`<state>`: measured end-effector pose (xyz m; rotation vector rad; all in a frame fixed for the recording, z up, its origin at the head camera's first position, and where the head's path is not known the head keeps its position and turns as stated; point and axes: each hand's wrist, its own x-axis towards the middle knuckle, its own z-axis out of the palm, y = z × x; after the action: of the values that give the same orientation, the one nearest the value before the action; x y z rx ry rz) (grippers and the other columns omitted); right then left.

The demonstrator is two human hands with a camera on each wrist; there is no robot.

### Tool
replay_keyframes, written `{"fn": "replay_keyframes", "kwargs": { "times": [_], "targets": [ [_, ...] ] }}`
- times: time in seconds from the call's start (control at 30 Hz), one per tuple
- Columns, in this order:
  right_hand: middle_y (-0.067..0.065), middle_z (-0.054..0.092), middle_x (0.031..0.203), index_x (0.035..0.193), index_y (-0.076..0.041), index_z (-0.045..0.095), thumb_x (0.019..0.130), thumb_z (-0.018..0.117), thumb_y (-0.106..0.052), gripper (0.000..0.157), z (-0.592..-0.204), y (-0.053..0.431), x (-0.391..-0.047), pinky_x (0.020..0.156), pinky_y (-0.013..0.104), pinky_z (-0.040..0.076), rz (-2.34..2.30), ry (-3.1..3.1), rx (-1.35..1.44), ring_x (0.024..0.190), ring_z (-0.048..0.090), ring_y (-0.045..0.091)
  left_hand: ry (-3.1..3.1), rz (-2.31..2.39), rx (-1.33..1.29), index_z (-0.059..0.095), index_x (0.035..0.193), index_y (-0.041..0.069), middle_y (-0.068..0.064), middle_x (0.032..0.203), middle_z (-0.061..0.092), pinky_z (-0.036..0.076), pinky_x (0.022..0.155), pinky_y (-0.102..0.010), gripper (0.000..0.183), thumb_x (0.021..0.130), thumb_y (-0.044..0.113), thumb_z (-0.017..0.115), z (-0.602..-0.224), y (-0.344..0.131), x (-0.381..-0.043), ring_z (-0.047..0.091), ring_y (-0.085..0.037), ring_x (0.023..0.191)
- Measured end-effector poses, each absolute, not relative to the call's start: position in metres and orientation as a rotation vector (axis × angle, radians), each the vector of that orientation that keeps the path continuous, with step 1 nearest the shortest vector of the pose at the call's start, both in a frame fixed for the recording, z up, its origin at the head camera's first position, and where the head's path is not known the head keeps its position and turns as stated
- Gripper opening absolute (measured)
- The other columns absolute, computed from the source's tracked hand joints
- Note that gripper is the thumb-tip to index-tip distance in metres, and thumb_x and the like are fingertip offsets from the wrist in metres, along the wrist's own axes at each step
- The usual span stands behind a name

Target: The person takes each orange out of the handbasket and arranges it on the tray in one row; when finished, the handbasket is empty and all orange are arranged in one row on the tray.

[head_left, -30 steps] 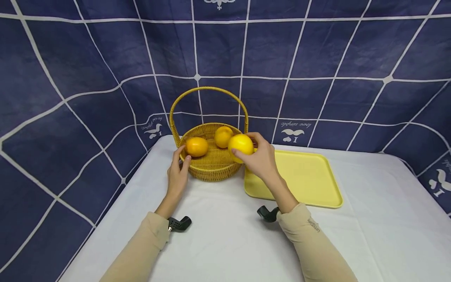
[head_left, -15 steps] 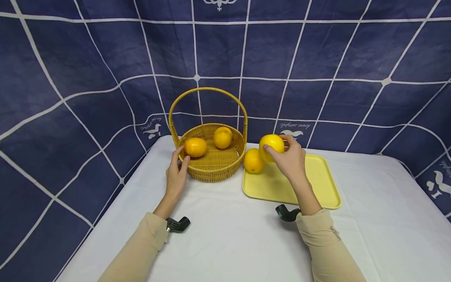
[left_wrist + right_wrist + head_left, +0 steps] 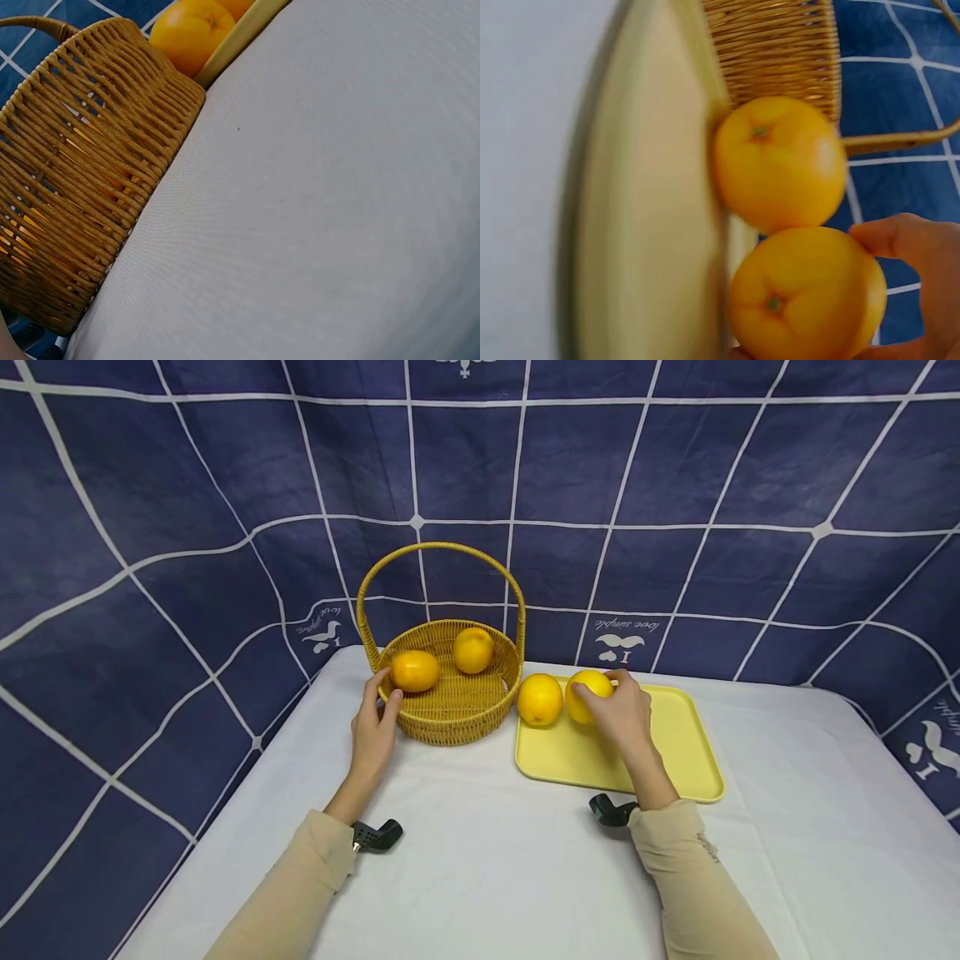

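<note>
My right hand [image 3: 624,714] grips an orange [image 3: 588,696] low over the yellow tray [image 3: 686,768]. In the right wrist view, the thumb and fingers are around this orange [image 3: 810,296]; whether it touches the tray is hard to tell. A second orange [image 3: 540,700] sits at the tray's left end, beside the held one. My left hand [image 3: 372,731] holds the front left side of a woven basket [image 3: 450,732] with a tall handle. Two more oranges lie inside, one at the left [image 3: 415,671] and one at the back [image 3: 473,650]. The left wrist view shows mostly the basket's wall [image 3: 97,150].
A white cloth [image 3: 480,877] covers the table. Blue fabric with white lines [image 3: 570,485] hangs behind and at both sides. The basket's arched handle [image 3: 444,547] rises above its bowl, and its right side stands close to the tray's left edge.
My right hand has carried the orange rightward from the basket's right edge, then lowered it over the tray, uncovering the orange on the tray's left end. The left hand stays at the basket.
</note>
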<state>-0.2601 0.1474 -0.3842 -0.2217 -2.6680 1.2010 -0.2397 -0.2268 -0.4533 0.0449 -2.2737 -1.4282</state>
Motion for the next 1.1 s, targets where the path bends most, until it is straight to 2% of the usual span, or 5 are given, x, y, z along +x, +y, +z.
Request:
{"fn": "replay_keyframes", "kwargs": {
  "times": [0.23,0.47,0.73,1.1],
  "targets": [
    [0.031,0.064,0.133,0.142,0.007,0.055,0.093,0.067,-0.056,0.08,-0.402,0.147,-0.262,0.101,0.056,0.049,1.148,-2.739,-0.275,0.119,0.056,0.048,-2.281,-1.426,0.043,0.043,0.159,0.032,0.0,0.167,0.043,0.036,0.126,-0.051,0.05,0.111,0.045,0.049,-0.454,-0.227,-0.24,0.039,-0.025,0.155],
    [0.032,0.063,0.135,0.144,0.006,0.053,0.095,0.062,-0.064,0.086,-0.401,0.147,-0.266,0.1,0.057,0.051,1.098,-2.741,-0.269,0.118,0.059,0.049,-2.276,-1.431,0.034,0.042,0.159,0.03,0.001,0.167,0.042,0.035,0.127,-0.052,0.05,0.111,0.045,0.048,-0.452,-0.227,-0.243,0.039,-0.025,0.155],
    [0.031,0.06,0.141,0.145,0.005,0.053,0.101,0.053,-0.063,0.081,-0.396,0.15,-0.268,0.115,0.058,0.042,1.177,-2.68,-0.219,0.132,0.053,0.049,-2.281,-1.44,0.038,0.042,0.159,0.032,0.001,0.167,0.042,0.036,0.127,-0.05,0.05,0.111,0.045,0.048,-0.45,-0.226,-0.243,0.038,-0.024,0.155],
    [0.029,0.058,0.146,0.148,0.005,0.053,0.105,0.053,-0.057,0.075,-0.379,0.141,-0.262,0.12,0.057,0.04,1.195,-2.615,-0.047,0.137,0.053,0.045,-2.287,-1.442,0.048,0.041,0.16,0.031,0.001,0.168,0.041,0.035,0.127,-0.051,0.051,0.111,0.045,0.048,-0.452,-0.227,-0.242,0.037,-0.025,0.156]
  ]
}}
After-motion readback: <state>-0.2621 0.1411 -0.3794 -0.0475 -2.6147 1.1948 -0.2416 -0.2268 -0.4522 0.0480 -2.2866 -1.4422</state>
